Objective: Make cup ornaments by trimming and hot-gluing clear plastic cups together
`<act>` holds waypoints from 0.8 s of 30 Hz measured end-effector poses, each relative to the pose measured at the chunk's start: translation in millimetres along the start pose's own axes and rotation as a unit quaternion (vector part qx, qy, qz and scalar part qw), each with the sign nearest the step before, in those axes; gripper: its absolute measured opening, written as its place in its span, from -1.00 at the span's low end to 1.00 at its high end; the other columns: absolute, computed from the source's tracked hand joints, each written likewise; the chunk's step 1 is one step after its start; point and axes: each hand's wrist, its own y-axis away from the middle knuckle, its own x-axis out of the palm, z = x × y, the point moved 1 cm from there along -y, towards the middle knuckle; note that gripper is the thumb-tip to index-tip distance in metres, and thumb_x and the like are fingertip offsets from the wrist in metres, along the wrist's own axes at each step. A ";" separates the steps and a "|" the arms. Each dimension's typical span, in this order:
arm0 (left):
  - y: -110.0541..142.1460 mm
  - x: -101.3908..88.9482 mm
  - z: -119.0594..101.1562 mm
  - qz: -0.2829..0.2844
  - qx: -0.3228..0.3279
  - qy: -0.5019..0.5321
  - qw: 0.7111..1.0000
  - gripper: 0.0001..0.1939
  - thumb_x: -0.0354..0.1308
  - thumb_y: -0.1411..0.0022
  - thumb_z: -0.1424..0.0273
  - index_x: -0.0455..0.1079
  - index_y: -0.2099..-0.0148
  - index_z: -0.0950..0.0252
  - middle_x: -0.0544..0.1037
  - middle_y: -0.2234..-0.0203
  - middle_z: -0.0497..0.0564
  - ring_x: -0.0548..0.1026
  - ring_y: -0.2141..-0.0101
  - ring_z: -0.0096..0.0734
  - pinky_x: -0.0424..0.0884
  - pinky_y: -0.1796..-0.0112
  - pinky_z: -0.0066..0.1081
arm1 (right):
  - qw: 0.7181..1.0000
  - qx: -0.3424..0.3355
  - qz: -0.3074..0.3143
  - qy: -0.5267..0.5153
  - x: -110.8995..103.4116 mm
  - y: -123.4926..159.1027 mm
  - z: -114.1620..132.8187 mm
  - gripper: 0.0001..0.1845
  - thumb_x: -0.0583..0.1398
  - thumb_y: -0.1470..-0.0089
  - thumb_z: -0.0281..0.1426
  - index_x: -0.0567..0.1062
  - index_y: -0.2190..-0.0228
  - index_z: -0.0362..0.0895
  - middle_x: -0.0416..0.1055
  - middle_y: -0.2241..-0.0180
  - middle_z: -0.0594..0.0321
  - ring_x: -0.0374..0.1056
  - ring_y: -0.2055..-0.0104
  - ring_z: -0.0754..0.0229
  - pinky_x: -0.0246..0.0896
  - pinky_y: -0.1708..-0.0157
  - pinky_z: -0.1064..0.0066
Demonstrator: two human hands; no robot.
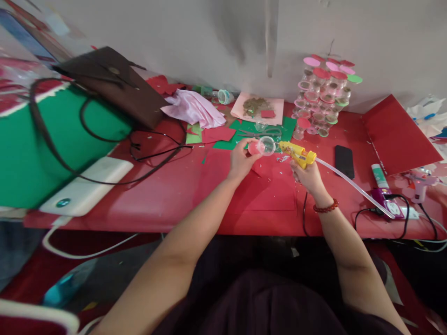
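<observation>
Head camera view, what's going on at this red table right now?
A person is doing craft work at a red table. The left hand holds a small clear plastic cup with a pink disc against it, and the right hand holds a yellow glue gun with its nozzle pointed at the cup, a glue stick trailing out behind. A stack of similar cups with pink caps stands by the wall, and a black phone lies to the right.
</observation>
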 end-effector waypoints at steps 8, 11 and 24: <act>0.0 -0.2 1.3 -0.007 0.001 -0.001 1.000 -0.56 0.37 0.05 0.48 0.49 0.06 0.21 0.64 0.02 0.04 0.61 0.08 -0.24 0.57 0.06 -0.26 | 1.000 0.002 -0.003 0.010 0.1 0.6 1.0 -0.62 0.37 -0.04 -0.07 0.50 0.28 -0.08 0.15 0.73 0.55 0.03 0.74 0.40 -0.03 0.75 0.50; 0.0 -0.2 1.3 -0.015 -0.003 0.007 1.000 -0.56 0.38 0.06 0.47 0.49 0.07 0.21 0.64 0.02 0.04 0.61 0.10 -0.25 0.57 0.07 -0.27 | 1.000 -0.002 -0.004 0.011 -0.2 0.3 0.3 -0.63 0.37 -0.03 -0.07 0.50 0.28 -0.08 0.15 0.73 0.55 0.03 0.73 0.41 -0.03 0.75 0.50; -0.1 -0.6 3.4 -0.029 -0.010 0.008 0.999 -0.56 0.40 0.06 0.45 0.49 0.07 0.21 0.63 0.02 0.04 0.61 0.11 -0.27 0.57 0.05 -0.27 | 1.000 0.004 -0.002 0.008 0.6 0.7 0.3 -0.61 0.39 -0.01 -0.06 0.51 0.27 -0.08 0.15 0.75 0.56 0.03 0.74 0.39 -0.05 0.76 0.49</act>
